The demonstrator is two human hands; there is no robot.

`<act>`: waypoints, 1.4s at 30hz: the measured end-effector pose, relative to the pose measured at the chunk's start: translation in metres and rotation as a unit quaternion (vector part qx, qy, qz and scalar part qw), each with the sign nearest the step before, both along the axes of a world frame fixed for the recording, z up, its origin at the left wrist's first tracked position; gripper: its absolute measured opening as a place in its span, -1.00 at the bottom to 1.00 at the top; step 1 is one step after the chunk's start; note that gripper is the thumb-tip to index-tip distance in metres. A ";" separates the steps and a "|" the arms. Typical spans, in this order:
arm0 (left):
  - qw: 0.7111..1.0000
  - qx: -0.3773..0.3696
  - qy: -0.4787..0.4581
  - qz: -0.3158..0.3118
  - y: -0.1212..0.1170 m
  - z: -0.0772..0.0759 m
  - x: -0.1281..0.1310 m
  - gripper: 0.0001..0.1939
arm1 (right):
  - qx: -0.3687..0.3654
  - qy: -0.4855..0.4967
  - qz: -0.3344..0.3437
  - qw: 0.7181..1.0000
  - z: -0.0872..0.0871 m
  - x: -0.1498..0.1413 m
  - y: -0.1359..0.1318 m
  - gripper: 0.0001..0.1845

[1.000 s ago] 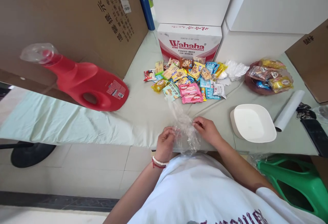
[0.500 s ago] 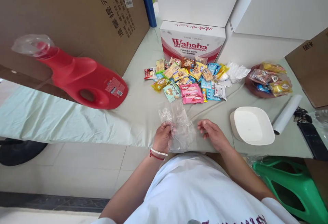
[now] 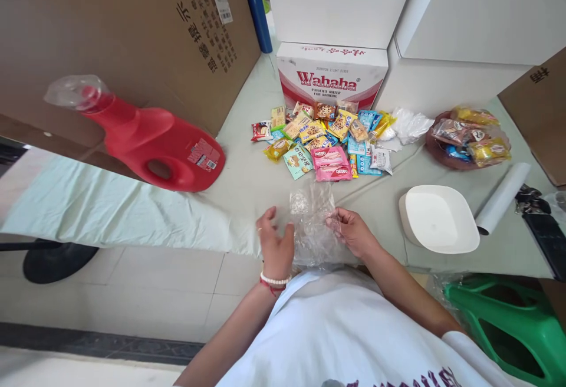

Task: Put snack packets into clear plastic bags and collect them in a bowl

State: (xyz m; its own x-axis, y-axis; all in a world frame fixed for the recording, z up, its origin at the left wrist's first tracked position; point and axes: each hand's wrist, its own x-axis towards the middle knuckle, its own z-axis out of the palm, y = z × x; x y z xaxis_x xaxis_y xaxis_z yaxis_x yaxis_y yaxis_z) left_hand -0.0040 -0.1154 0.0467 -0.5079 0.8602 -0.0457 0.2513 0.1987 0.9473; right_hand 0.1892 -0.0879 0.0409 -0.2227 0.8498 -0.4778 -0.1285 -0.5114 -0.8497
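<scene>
The left hand [image 3: 277,248] spreads its fingers, empty, beside the clear plastic bag [image 3: 312,225] just below the frame's centre, probably feather-light, limp and slippery, best gripped at its side, where the right hand [image 3: 357,235] pinches it.

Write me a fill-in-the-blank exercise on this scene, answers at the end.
The crumpled clear plastic is pinched by the ____.
The big jug on the left is coloured ____.
The largest word printed on the front of the white-and-red box reads ____.
The stool at the lower right is coloured ____.

Missing words: right hand; red; Wahaha; green.
</scene>
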 end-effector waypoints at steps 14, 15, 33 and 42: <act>0.896 -0.087 -0.426 -0.093 0.013 0.006 0.011 -0.55 | 0.130 -0.118 -0.119 0.977 0.025 0.028 -0.005 -0.64; 0.891 -0.099 -0.437 -0.074 0.016 0.002 0.002 -0.53 | 0.104 -0.099 -0.147 0.979 0.022 0.037 -0.004 -0.59; 0.956 -0.091 0.186 -0.205 0.066 0.000 -0.046 -0.49 | 0.384 -0.525 0.090 0.754 -0.020 0.079 -0.030 -0.67; 0.945 -0.101 -0.101 -0.294 0.094 -0.012 -0.027 -0.51 | 0.440 -0.532 0.004 0.723 -0.040 0.095 -0.048 -0.71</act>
State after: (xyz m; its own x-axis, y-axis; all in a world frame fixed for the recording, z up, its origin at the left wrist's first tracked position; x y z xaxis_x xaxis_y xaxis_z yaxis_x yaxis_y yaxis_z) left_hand -0.0311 -0.0210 0.0351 0.0917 0.9546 -0.2833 0.1932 0.2620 0.9455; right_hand 0.2842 -0.1358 0.0005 -0.1345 0.9297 0.3430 0.8372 0.2917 -0.4626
